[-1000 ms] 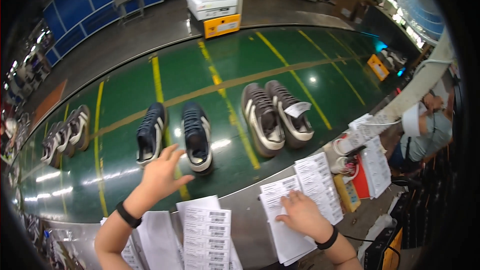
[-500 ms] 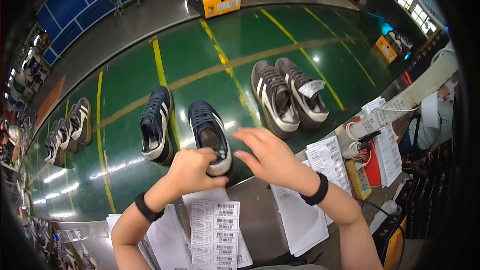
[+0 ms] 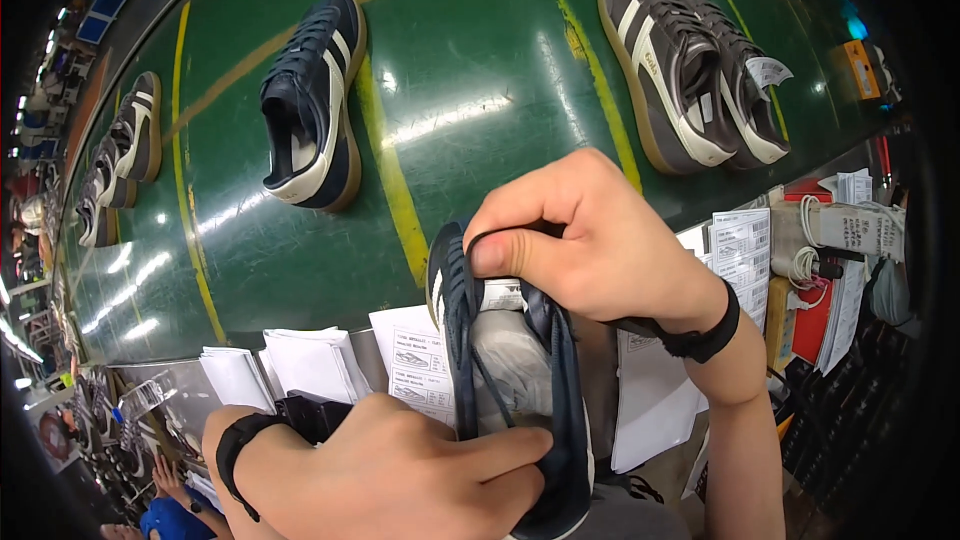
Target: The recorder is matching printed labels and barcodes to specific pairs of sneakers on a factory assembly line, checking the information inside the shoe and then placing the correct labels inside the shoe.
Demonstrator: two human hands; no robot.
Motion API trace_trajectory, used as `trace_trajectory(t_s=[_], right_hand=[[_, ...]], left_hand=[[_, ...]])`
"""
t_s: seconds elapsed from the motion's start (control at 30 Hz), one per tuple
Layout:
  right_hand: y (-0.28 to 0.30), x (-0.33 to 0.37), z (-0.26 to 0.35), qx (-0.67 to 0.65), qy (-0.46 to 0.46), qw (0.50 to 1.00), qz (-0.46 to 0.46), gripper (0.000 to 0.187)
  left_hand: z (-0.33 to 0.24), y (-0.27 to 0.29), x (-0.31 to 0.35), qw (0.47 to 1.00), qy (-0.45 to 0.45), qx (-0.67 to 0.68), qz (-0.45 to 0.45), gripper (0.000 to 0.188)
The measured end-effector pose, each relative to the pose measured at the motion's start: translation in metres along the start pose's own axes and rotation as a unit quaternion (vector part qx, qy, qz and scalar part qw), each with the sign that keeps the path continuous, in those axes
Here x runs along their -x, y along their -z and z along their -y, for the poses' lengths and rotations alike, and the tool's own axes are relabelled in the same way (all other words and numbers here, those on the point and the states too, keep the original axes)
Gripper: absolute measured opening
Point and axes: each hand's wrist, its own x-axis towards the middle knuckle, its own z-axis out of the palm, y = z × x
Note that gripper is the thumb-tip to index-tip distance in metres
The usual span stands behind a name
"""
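Note:
A navy sneaker (image 3: 567, 405) is held close to me over the near metal edge, its opening toward me. Thumb and bent fingers of my right hand (image 3: 600, 250) pinch its tongue and pull it up, showing a white label underneath. My left hand (image 3: 430, 470) grips the collar at the heel end, fingers reaching over the opening. Pale crumpled stuffing (image 3: 510, 360) shows inside the shoe. Its lower side is hidden by my hands. The matching navy sneaker (image 3: 335, 105) with white stripes lies on the green table (image 3: 450, 170), left of centre.
A dark grey sneaker pair (image 3: 665, 70) with a paper tag lies at the far right. More sneakers (image 3: 125, 155) stand at the left. Label sheets (image 3: 410, 350) and papers line the near edge. Cables (image 3: 805, 265) and a red item lie at right. Another person's hand (image 3: 170, 480) shows lower left.
The right-hand navy sneaker has left the table and come toward me, now in both hands. My right hand has closed on its tongue. The view has shifted closer to the table.

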Motion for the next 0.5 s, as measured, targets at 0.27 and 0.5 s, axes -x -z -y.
trace_trajectory(t_s=[0.27,0.5], right_hand=[[0.024,0.012,0.023,0.378,0.336,0.847,-0.167,0.020],[0.026,-0.060,0.015,0.383,0.276,0.845,-0.253,0.014]], left_hand=[[0.042,0.019,0.015,0.978,-0.013,-0.046,-0.204,0.038],[0.181,0.065,0.067,0.924,0.136,-0.301,-0.194,0.041]])
